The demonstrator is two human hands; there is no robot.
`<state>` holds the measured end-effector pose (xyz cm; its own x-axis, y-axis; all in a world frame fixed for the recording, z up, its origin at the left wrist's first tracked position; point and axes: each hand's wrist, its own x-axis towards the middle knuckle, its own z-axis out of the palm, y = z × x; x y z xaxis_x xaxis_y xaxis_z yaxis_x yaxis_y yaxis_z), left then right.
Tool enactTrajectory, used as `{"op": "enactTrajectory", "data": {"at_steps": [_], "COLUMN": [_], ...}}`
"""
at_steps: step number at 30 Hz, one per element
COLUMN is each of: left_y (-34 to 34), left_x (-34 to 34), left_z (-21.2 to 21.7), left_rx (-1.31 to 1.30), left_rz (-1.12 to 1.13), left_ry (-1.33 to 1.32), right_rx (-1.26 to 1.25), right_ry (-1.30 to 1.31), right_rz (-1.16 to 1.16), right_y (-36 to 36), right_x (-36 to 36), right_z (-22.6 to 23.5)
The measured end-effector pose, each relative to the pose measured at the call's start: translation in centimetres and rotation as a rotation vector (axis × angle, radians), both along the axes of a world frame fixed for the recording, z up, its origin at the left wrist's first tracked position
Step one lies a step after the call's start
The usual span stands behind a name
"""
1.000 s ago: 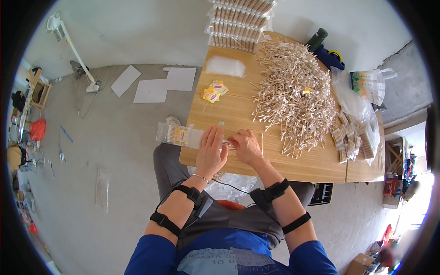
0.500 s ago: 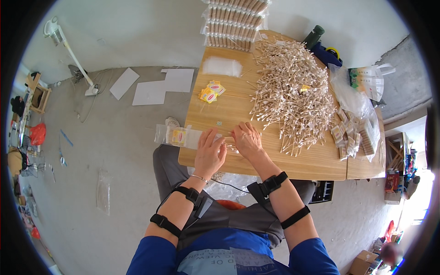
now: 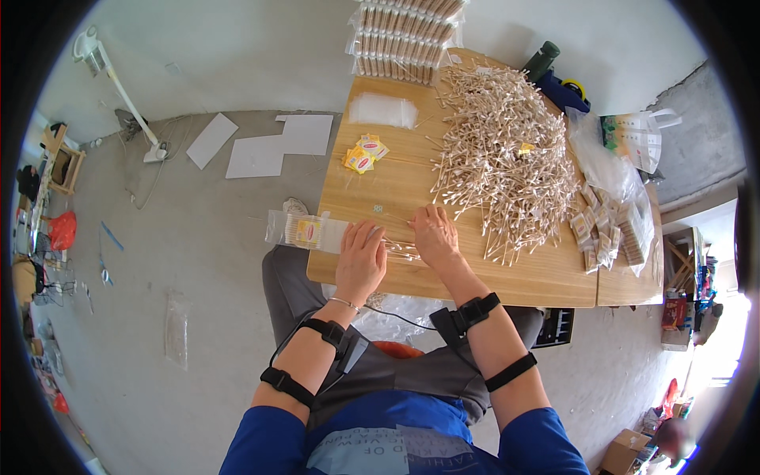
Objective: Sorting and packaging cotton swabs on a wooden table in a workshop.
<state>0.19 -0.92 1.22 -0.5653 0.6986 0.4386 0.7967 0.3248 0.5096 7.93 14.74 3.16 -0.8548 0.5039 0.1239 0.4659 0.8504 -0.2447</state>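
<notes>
Close to the table's front edge, my left hand is closed over the left ends of a small row of cotton swabs. The swabs lie sideways on the wood, their white tips pointing toward my right hand. That hand rests just beyond their right ends, its fingers curled together; whatever they hold is hidden. Left of my left hand, a clear packet of cotton swabs with a yellow-and-white label card sticks out past the table's left edge. A pale sheet or sleeve runs from it to under my left fingers.
A large heap of loose cotton swabs covers the table's right half. Yellow cards and clear sleeves lie farther back. Packed swab bundles are stacked at the far edge. Filled packets, a plastic bag and a green bottle stand right.
My right hand has shifted slightly right, away from my left hand, so more of the swabs between them shows. My left hand has barely moved.
</notes>
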Motion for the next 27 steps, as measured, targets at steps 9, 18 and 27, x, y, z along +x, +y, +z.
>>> {"op": "enactTrajectory", "data": {"at_steps": [9,18,27], "left_y": [-0.2,-0.7,-0.8], "left_x": [0.1,-0.3,-0.6], "left_z": [0.0,-0.4,-0.9], "left_rx": [-0.001,0.249,0.276], "left_rz": [-0.004,0.068,0.060], "left_ry": [-0.039,-0.324,-0.306], "right_rx": [0.030,-0.128,-0.010], "right_ry": [-0.171,0.094,0.104], "right_rz": [0.024,0.314,0.298], "right_y": [1.4,-6.8,-7.8], "right_x": [1.7,8.9,7.7], "right_z": [0.7,1.1,1.4]}}
